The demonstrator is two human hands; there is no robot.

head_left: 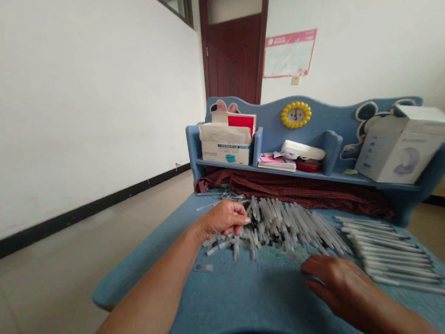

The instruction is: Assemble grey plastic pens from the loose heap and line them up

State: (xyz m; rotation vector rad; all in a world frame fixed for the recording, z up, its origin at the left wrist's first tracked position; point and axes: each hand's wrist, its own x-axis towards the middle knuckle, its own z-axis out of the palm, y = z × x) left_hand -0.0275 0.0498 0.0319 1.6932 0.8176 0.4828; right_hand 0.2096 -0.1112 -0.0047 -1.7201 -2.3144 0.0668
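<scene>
My left hand [227,219] is over the left side of the pile, fingertips pinched together; what they hold, if anything, is too small to make out. Below and beside it lie loose clear pen caps [235,246]. To its right, many translucent pen barrels [299,224] are heaped with their ends toward me. My right hand [329,280] hovers near the table's middle right, its fingers curled under and a small gap showing by the thumb; its grasp is hidden. Beyond it, a row of assembled-looking pens [395,254] lies side by side.
The blue table [233,304] has a raised shelf [347,178] at the back, carrying a mask box [226,152], papers [277,164], a red tin [308,166] and a large white box [395,147]. A checked cloth [302,192] lies below it. One small clear piece [204,267] sits apart at left.
</scene>
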